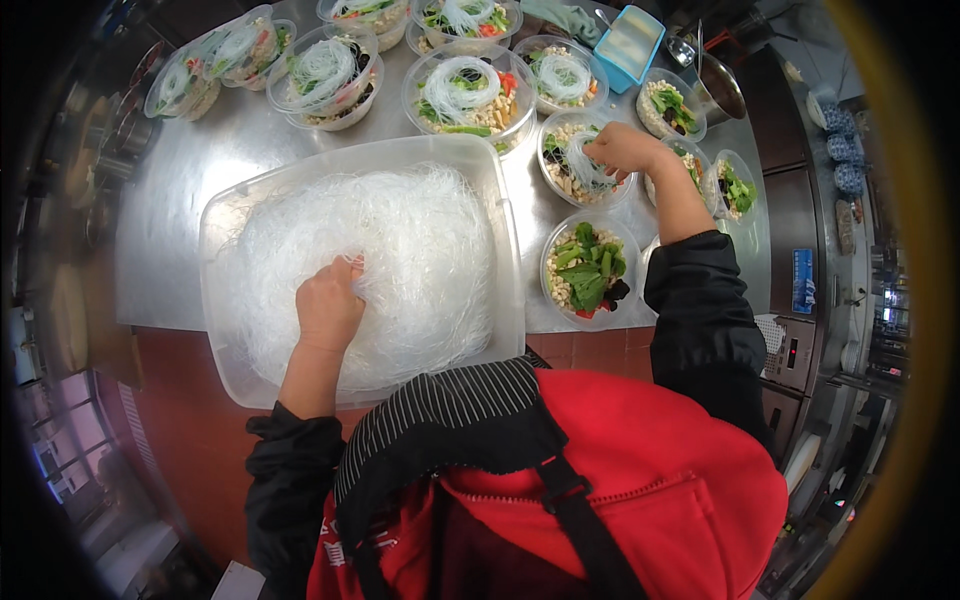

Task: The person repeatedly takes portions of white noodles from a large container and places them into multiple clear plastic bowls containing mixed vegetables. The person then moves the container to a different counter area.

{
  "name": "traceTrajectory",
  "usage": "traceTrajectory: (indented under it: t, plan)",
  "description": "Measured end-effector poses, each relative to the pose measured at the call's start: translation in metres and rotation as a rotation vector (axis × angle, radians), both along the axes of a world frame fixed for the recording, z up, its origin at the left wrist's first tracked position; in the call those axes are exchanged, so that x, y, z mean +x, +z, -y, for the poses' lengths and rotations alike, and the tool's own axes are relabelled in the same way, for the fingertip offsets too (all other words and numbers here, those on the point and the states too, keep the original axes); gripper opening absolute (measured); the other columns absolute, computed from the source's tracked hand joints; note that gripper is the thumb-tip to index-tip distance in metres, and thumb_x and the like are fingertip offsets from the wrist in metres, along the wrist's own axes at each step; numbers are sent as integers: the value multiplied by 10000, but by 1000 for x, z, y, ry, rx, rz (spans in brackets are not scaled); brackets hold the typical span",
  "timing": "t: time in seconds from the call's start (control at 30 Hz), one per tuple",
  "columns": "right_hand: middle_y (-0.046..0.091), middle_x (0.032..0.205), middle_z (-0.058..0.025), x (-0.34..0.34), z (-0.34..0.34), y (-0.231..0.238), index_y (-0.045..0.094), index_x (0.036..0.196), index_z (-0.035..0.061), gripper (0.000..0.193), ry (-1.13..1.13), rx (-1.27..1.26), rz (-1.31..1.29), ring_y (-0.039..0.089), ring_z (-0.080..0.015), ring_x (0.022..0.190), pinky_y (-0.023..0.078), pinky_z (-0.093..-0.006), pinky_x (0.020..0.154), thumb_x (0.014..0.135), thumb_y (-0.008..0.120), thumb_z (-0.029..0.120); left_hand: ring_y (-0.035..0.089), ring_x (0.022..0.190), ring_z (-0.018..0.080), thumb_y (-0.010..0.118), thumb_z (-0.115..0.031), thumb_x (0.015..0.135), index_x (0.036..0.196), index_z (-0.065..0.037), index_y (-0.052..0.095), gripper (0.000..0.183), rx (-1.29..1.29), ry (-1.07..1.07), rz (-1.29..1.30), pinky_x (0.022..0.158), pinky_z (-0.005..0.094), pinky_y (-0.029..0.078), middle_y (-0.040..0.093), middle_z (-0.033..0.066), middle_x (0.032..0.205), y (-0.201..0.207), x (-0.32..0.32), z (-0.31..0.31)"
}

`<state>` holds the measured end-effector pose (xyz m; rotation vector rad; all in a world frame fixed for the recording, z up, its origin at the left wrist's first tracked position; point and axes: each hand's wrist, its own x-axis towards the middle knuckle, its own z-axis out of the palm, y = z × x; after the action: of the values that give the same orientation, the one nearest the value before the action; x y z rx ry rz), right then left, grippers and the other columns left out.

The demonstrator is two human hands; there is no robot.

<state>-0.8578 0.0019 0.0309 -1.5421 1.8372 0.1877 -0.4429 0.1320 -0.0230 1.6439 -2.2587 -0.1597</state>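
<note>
portioning step, as judged: the bare left hand (333,302) is closed on strands of the translucent white thread noodles (425,270) heaped in the frosted rectangular plastic tub (509,280), near left. the bare right hand (628,152) is bunched over a coil of noodles (582,166) in a clear round plastic bowl (543,172), right; whether it grips strands cannot be told. the next move would call for freeing the right fingers without dragging the coil.

Noodles (430,270) in tub (508,262); bowls (546,275) to right (others (410,108) behind tub).
</note>
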Motion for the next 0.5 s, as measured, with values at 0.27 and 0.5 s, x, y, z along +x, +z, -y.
traceTrajectory:
  t: [0.27, 0.5]
  plan:
    - [614, 699, -189, -53, -19, 2, 567, 789, -125, 296, -293, -240, 21, 605, -235, 482, 499, -317, 441, 809, 539, 169, 566, 527, 279, 567, -120, 799, 694, -67, 499, 136, -14, -16, 0, 474, 361, 440, 572, 106, 607, 5, -1, -1]
    - [598, 720, -190, -63, -51, -83, 541, 802, -122, 196, -796, -271, 437, 627, -280, 548, 502, -333, 415, 796, 505, 71, 583, 565, 277, 574, -70, 751, 731, -71, 527, 50, 19, -20, 36, 507, 362, 455, 596, 107, 650, 10, -2, -2]
